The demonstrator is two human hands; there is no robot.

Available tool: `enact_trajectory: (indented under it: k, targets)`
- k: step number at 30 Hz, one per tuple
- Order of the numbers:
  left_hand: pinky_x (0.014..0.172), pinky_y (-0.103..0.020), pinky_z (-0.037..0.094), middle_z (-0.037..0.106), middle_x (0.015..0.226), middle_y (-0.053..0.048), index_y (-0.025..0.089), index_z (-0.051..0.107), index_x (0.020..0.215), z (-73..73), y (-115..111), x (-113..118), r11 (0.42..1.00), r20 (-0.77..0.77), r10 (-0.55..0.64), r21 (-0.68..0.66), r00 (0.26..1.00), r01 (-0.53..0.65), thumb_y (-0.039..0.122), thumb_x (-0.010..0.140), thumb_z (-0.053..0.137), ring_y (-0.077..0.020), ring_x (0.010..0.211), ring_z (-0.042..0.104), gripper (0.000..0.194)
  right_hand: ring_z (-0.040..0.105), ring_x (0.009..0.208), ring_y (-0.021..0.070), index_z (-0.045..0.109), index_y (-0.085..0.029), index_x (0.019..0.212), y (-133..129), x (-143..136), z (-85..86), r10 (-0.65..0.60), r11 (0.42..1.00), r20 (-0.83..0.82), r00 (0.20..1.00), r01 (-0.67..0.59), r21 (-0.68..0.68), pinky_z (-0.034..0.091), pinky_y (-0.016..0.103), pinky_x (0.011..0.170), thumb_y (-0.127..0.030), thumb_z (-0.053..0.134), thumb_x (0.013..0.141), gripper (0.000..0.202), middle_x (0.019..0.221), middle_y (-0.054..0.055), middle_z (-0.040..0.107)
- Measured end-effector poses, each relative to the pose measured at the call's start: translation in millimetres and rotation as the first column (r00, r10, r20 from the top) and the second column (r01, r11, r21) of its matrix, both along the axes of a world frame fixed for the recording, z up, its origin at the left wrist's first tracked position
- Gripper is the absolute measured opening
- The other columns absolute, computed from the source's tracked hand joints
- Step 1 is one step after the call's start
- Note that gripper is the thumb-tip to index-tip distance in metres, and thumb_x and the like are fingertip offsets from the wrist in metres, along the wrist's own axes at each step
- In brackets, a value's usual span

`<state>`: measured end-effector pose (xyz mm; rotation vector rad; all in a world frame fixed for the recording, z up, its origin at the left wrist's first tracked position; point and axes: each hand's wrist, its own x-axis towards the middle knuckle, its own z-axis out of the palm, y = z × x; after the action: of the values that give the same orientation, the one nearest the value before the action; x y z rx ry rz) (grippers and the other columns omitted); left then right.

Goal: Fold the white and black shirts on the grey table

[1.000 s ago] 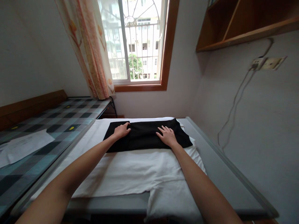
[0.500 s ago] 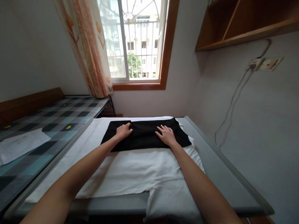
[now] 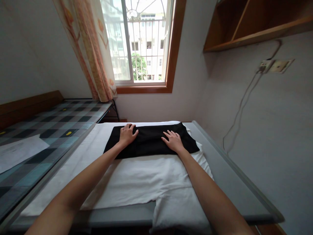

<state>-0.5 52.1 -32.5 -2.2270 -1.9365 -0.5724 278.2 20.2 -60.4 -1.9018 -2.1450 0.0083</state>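
A folded black garment (image 3: 151, 142) lies across a white T-shirt (image 3: 141, 182), which is spread out with one sleeve hanging over the near edge of the grey table-like surface (image 3: 234, 182). My left hand (image 3: 128, 134) rests on the left part of the black cloth, fingers apart and reaching its far edge. On the right part of the same cloth my right hand (image 3: 173, 140) lies flat with its fingers spread. Neither hand grips anything. What kind of garment the black cloth is, I cannot tell from its folded shape.
To the left is a checked mattress (image 3: 73, 114) with a sheet of paper (image 3: 22, 151) on it. A curtain (image 3: 90, 58) hangs beside the barred window (image 3: 146, 49). On the right wall are a wooden shelf (image 3: 259, 32), a socket (image 3: 281, 66) and a dangling cable (image 3: 236, 120).
My left hand has shifted slightly left and away from me, and its fingers have opened from a closed pose onto the black cloth. My right hand stays in place.
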Motion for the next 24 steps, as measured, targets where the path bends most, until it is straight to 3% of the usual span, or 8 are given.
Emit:
enact_trajectory:
  k: [3,6,9,16,24]
  targets:
    - [0.113,-0.048,0.022,0.035,0.153,-0.010,0.023,0.041,0.142,-8.6,3,1,0.984,-0.076,-0.080,-0.168,0.994,0.066,0.054,0.091,0.037,-0.0269,0.142,0.027,0.061,0.034,0.138,0.0251,0.049,-0.027,0.139,0,0,0.0,0.000,1.000,-0.001,1.000,0.000,0.004,0.022,0.042,0.111,-0.055,0.035,0.095,0.054,0.149,0.006,0.042]
    - [0.115,-0.052,0.015,0.025,0.157,-0.008,0.026,0.037,0.145,-15.8,2,4,0.948,-0.106,-0.125,-0.305,0.986,0.087,0.055,0.091,0.034,-0.0263,0.144,0.021,0.061,0.034,0.137,0.0251,0.050,-0.027,0.138,0,0,-0.3,0.002,1.000,-0.001,1.000,-0.002,0.016,0.023,0.042,0.111,-0.055,0.036,0.095,0.054,0.149,0.006,0.042]
    - [0.115,-0.051,0.016,0.027,0.156,-0.008,0.026,0.039,0.144,-18.3,-2,4,0.958,-0.098,-0.120,-0.273,0.988,0.089,0.047,0.092,0.035,-0.0253,0.144,0.022,0.057,0.034,0.137,0.0253,0.050,-0.027,0.138,0,0,-0.8,0.001,1.000,0.004,1.000,-0.001,0.018,0.022,0.042,0.111,-0.055,0.035,0.095,0.054,0.149,0.006,0.042]
    - [0.118,-0.043,0.016,0.051,0.141,-0.006,0.024,0.055,0.131,-20.2,-14,5,0.996,0.012,-0.073,-0.052,0.997,0.074,0.036,0.091,0.039,-0.0213,0.132,0.044,0.045,0.034,0.137,0.0256,0.049,-0.027,0.139,0,0,-0.5,0.000,1.000,0.012,1.000,0.000,0.002,0.023,0.042,0.111,-0.056,0.034,0.095,0.055,0.149,0.007,0.042]
    - [0.117,-0.051,0.014,0.036,0.152,-0.011,0.022,0.048,0.139,-23.8,-15,5,0.979,-0.093,-0.128,-0.171,0.987,0.111,0.048,0.091,0.040,-0.0261,0.141,0.030,0.055,0.034,0.137,0.0255,0.049,-0.026,0.139,0,1,-1.7,0.005,1.000,0.018,1.000,-0.005,0.017,0.023,0.042,0.111,-0.055,0.036,0.095,0.054,0.149,0.007,0.042]
